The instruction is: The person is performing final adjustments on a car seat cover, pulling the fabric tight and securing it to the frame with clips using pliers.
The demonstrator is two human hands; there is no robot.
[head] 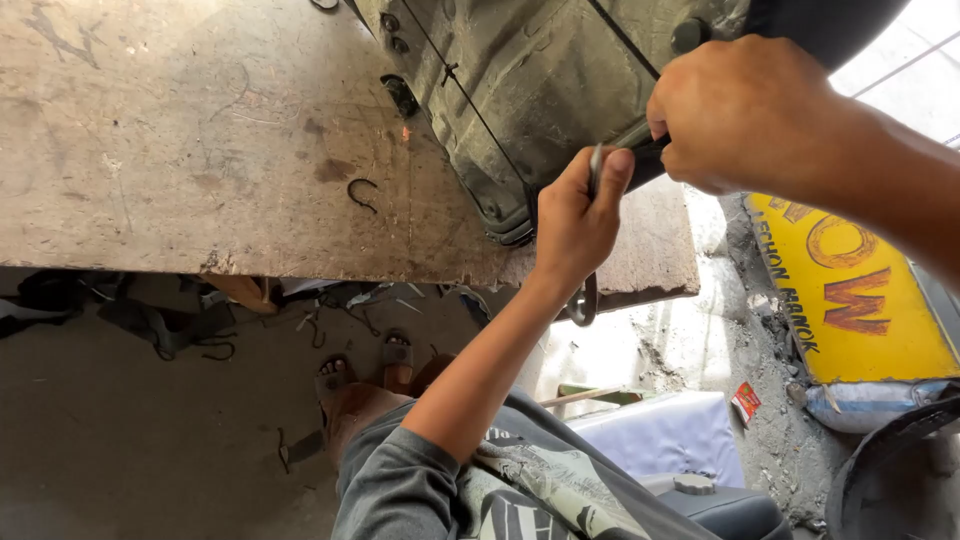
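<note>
In the head view, we see our left hand (578,215) in the middle of the frame; its fingers are closed narrow around a thin metal tool (595,172), which points up to the lower edge of the dark seat base (540,90); a curved metal piece (583,300) hangs below the wrist. Our right hand (740,110), in the upper right, is closed in a fist on the black edge of the seat base and presses it. The seat base lies at the top centre, on the worn wooden board (200,150), with its corner over the board's edge; a small bent hook (362,192) lies on the board to the left. We judge that the tool can slip from the tight edge and hit the right hand, because both hands are touching close; the seat base can also slide off the board, since it overhangs.
</note>
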